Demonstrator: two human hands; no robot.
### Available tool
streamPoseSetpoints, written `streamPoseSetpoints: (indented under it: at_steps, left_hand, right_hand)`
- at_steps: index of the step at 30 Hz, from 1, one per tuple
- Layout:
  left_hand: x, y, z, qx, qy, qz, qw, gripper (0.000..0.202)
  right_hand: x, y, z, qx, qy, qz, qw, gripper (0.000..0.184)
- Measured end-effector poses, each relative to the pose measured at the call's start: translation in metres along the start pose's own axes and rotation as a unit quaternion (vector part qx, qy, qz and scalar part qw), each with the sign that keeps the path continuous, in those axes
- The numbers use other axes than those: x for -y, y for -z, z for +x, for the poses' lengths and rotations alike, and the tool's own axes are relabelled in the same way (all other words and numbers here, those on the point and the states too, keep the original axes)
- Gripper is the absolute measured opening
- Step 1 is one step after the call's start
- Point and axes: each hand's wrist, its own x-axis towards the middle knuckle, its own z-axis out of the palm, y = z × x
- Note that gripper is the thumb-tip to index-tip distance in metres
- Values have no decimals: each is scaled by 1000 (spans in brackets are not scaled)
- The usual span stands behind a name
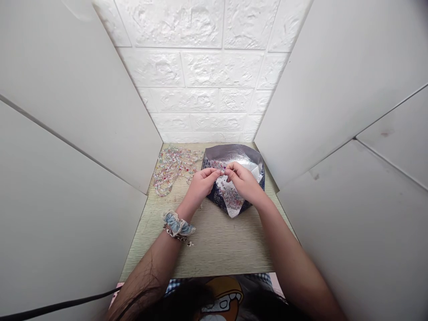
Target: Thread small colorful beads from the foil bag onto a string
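Observation:
My left hand (pixel 202 182) and my right hand (pixel 243 180) meet over a foil-lined dark blue box (pixel 257 162) that holds several small beads (pixel 230 194). Both hands are closed in a pinch, fingertips almost touching, and they hold something tiny between them, likely a bead on a thread, too small to name. A blue scrunchie (pixel 177 223) and a chain bracelet sit on my left wrist.
A heap of beaded strings (pixel 172 167) lies at the back left of the pale wooden table (pixel 217 245). White panels close in both sides and a white brick-pattern wall (pixel 203 76) stands behind. A black cable (pixel 56 306) runs at the lower left.

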Motion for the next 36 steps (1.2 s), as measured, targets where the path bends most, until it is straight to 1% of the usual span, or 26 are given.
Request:
streamPoseSetpoints:
  at_steps: [3,6,9,11,14,20,27,30,36]
  left_hand:
    - [-1,0,-1,1,-14,10,1000,25]
    - [-1,0,-2,3,-32,25,999,26]
    - [-2,0,-3,5,-46,40,998,25]
    - [-2,0,-3,5,-51,44,998,24]
    - [-3,-1,-3,0,-53,44,998,23]
    - [-5,-1,-4,-1,-48,38,998,22]
    - [-6,-1,-4,2,-49,29,998,21]
    - [-6,-1,-4,2,-53,31,998,21]
    - [-7,-1,-5,1,-58,25,998,20]
  right_hand:
    - [-3,-1,2,2,1,126,992,13]
    - [-4,-2,3,5,-12,237,971,14]
    - [-2,-4,2,10,-38,323,946,15]
    - [-1,-4,2,15,-47,359,932,15]
    - [-3,-5,1,23,-51,376,925,16]
    - [-7,-5,3,28,-38,362,931,15]
    - [-6,-5,2,28,-41,360,932,16]
    - [-5,-5,1,27,-49,377,924,17]
    - [1,-8,1,25,-68,428,901,17]
